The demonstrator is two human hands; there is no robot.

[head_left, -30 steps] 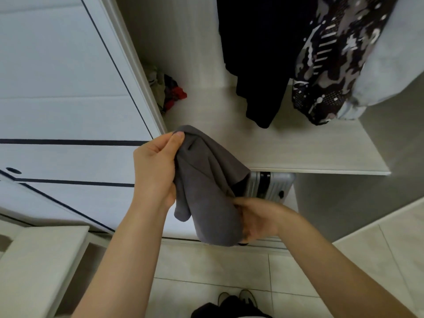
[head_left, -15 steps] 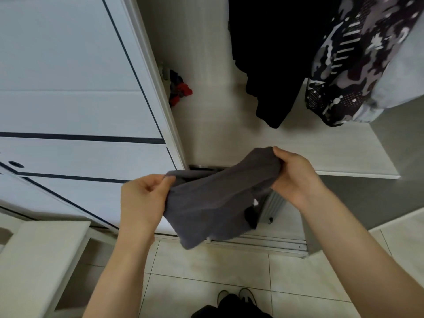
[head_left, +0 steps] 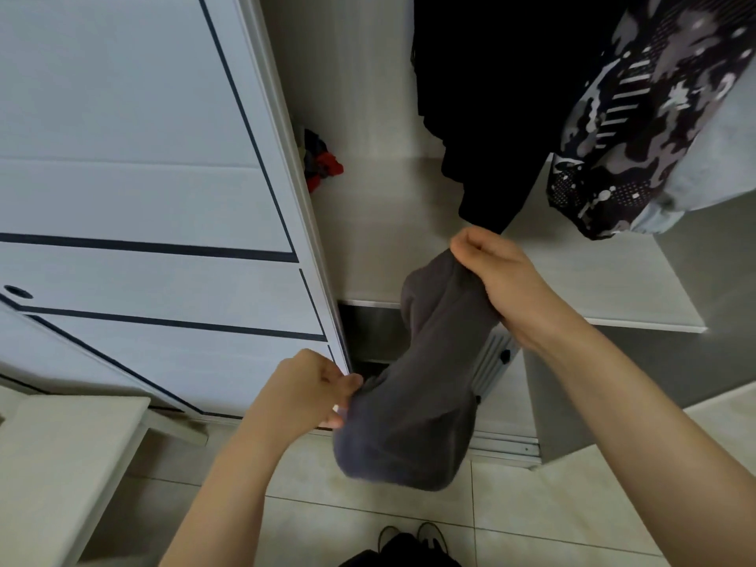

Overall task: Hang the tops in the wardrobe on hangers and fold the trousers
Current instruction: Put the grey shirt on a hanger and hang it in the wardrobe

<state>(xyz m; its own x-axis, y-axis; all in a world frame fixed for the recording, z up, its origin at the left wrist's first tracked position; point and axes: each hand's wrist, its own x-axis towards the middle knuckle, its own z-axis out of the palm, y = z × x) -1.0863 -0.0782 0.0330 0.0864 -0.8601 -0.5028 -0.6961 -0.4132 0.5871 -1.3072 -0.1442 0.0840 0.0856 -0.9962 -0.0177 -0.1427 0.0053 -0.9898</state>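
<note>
A grey garment (head_left: 417,386) hangs between my two hands in front of the open wardrobe. My right hand (head_left: 499,280) grips its upper end just above the front edge of the wardrobe shelf (head_left: 613,296). Lower down and to the left, my left hand (head_left: 311,386) pinches its other edge near the bottom of the sliding door. The cloth sags in a rounded fold below both hands. Above the shelf hang a black top (head_left: 487,108), a camouflage-patterned top (head_left: 638,116) and a pale blue garment (head_left: 720,149).
A white sliding wardrobe door (head_left: 143,198) fills the left side. A small pile of red and dark cloth (head_left: 323,163) lies at the shelf's back left. A silver suitcase (head_left: 491,362) stands under the shelf. A white surface (head_left: 61,464) is at lower left; tiled floor below.
My right hand has risen with its end of the grey garment towards the shelf. My left hand has dropped lower and moved right, so the cloth now hangs steeply.
</note>
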